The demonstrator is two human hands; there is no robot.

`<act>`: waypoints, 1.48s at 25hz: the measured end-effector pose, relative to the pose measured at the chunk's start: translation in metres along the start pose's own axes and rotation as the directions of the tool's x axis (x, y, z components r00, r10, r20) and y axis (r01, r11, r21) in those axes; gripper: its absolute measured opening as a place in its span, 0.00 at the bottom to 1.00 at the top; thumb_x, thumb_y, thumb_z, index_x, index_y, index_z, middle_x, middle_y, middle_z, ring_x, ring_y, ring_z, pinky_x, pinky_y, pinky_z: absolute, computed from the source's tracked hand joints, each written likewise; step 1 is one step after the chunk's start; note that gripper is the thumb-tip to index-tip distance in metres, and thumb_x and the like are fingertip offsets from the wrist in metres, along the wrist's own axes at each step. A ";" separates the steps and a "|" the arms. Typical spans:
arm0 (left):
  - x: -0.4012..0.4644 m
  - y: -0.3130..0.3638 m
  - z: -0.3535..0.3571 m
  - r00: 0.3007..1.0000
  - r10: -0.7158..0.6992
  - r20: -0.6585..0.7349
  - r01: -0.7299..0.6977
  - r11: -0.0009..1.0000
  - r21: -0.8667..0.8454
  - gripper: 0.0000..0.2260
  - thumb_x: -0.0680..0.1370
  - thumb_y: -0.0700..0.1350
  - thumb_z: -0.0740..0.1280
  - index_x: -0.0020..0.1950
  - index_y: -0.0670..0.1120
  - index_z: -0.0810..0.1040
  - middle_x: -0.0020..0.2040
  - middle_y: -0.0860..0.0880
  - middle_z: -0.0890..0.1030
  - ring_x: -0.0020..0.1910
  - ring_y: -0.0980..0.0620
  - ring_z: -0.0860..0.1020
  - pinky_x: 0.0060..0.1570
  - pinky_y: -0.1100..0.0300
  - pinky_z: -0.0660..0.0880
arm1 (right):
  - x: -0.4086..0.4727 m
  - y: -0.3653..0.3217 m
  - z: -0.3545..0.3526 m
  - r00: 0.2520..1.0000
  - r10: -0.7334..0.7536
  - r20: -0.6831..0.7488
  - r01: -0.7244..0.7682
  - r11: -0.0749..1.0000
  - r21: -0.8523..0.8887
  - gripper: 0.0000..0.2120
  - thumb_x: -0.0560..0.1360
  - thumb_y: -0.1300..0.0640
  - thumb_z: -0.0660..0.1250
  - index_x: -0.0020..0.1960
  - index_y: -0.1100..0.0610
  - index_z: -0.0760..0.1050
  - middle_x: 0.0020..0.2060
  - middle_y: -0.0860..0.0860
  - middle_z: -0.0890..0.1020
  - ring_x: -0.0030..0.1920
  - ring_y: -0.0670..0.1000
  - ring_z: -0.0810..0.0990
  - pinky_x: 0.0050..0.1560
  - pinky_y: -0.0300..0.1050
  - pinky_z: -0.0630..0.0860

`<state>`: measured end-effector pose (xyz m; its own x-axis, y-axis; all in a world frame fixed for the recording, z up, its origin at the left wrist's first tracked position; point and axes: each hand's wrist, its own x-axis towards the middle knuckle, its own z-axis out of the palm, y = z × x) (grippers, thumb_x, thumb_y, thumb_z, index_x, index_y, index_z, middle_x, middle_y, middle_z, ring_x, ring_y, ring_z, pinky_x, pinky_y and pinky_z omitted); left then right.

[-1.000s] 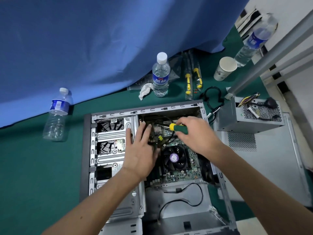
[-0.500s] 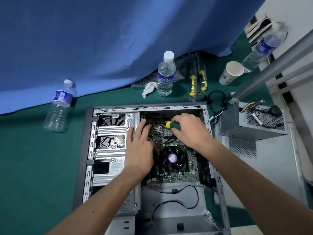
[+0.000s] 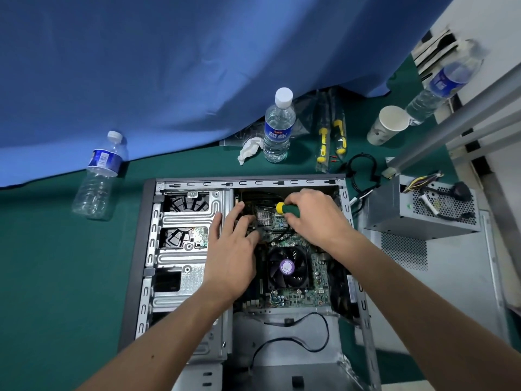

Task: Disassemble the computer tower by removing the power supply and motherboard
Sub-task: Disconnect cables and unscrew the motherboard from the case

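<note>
While the open tower case lies on the tabletop, motherboard inside; power supply out, right; right hand grips screwdriver; left hand flat, fingers extended on board.

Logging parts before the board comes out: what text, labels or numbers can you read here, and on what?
Nothing reads clearly.
Middle water bottle: white characters on blue label, blurred.
Left bottle: small label print, illegible.
Right bottle: label blurred.
CPU fan: purple sticker, print too small.
Motherboard: markings too small.
Power supply: no label visible.
</note>
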<state>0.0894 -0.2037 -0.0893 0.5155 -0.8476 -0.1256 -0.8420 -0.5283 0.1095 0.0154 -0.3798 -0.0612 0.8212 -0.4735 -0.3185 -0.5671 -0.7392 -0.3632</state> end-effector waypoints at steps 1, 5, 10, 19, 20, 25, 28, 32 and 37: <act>0.000 -0.001 0.001 1.000 0.011 -0.018 -0.011 1.000 -0.015 0.14 0.68 0.41 0.72 0.53 0.53 0.83 0.64 0.50 0.76 0.75 0.46 0.59 0.73 0.42 0.53 | 0.002 -0.003 -0.003 1.000 -0.006 0.017 0.007 0.999 -0.032 0.12 0.78 0.55 0.66 0.61 0.56 0.78 0.52 0.53 0.79 0.51 0.57 0.80 0.48 0.47 0.75; -0.002 -0.004 0.006 0.995 0.044 -0.085 -0.051 0.995 -0.085 0.11 0.69 0.42 0.72 0.49 0.53 0.82 0.60 0.50 0.77 0.73 0.46 0.63 0.72 0.42 0.55 | 0.014 -0.032 -0.017 0.995 -0.094 0.045 0.101 0.973 -0.206 0.03 0.76 0.64 0.66 0.48 0.62 0.77 0.49 0.57 0.76 0.48 0.60 0.80 0.44 0.48 0.75; -0.006 -0.005 0.004 0.990 0.038 -0.135 -0.075 0.958 -0.278 0.13 0.71 0.40 0.70 0.54 0.49 0.82 0.62 0.47 0.76 0.70 0.45 0.66 0.71 0.40 0.60 | 0.009 -0.069 -0.012 0.978 -0.189 0.088 0.204 0.949 -0.239 0.06 0.73 0.66 0.64 0.44 0.58 0.70 0.54 0.57 0.67 0.44 0.60 0.78 0.38 0.48 0.66; -0.004 -0.056 -0.001 0.894 -0.411 -0.177 0.364 0.898 -0.247 0.24 0.83 0.56 0.54 0.79 0.51 0.60 0.79 0.42 0.55 0.79 0.46 0.50 0.76 0.44 0.43 | 0.007 -0.055 -0.014 0.975 -0.210 -0.078 0.192 0.962 -0.193 0.17 0.82 0.44 0.56 0.59 0.58 0.64 0.43 0.52 0.68 0.40 0.57 0.76 0.35 0.49 0.68; -0.004 -0.057 0.002 0.904 -0.387 -0.180 0.352 0.915 -0.198 0.25 0.82 0.58 0.52 0.79 0.52 0.58 0.79 0.42 0.54 0.79 0.47 0.50 0.75 0.45 0.41 | 0.011 -0.056 -0.015 0.974 -0.200 -0.111 0.161 0.945 -0.286 0.17 0.83 0.43 0.53 0.60 0.57 0.63 0.40 0.51 0.69 0.36 0.56 0.74 0.31 0.48 0.65; -0.005 -0.061 0.009 0.901 -0.385 -0.199 0.358 0.920 -0.159 0.27 0.81 0.59 0.52 0.79 0.54 0.58 0.79 0.42 0.56 0.77 0.48 0.56 0.75 0.46 0.42 | 0.023 -0.067 -0.022 0.960 -0.278 -0.025 0.243 0.877 -0.415 0.13 0.83 0.49 0.55 0.61 0.57 0.61 0.39 0.53 0.74 0.32 0.56 0.69 0.31 0.48 0.63; -0.005 -0.060 0.011 0.903 -0.384 -0.191 0.361 0.921 -0.143 0.27 0.80 0.59 0.52 0.79 0.54 0.58 0.79 0.42 0.56 0.76 0.48 0.58 0.75 0.46 0.43 | 0.026 -0.072 -0.027 0.920 -0.375 0.114 0.387 0.825 -0.412 0.15 0.80 0.61 0.61 0.63 0.55 0.61 0.49 0.55 0.72 0.44 0.58 0.72 0.38 0.51 0.63; -0.004 -0.060 0.009 0.902 -0.390 -0.185 0.370 0.919 -0.135 0.27 0.80 0.59 0.52 0.79 0.54 0.58 0.79 0.42 0.57 0.75 0.48 0.59 0.75 0.45 0.43 | 0.023 -0.068 -0.036 0.857 -0.478 0.192 0.508 0.722 -0.470 0.19 0.74 0.67 0.62 0.63 0.55 0.66 0.59 0.55 0.68 0.55 0.59 0.69 0.43 0.50 0.61; -0.003 -0.060 0.008 0.900 -0.389 -0.196 0.370 0.920 -0.127 0.27 0.80 0.59 0.51 0.79 0.55 0.59 0.79 0.43 0.57 0.74 0.47 0.62 0.75 0.48 0.40 | 0.017 -0.071 -0.028 0.971 -0.239 0.005 0.192 0.767 -0.613 0.20 0.83 0.43 0.53 0.58 0.60 0.66 0.41 0.52 0.75 0.31 0.51 0.69 0.28 0.44 0.60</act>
<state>0.1366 -0.1689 -0.1030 0.8229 -0.5670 0.0377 -0.5637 -0.8062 0.1794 0.0713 -0.3491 -0.0164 0.9325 -0.2810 -0.2267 -0.2387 -0.9509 0.1970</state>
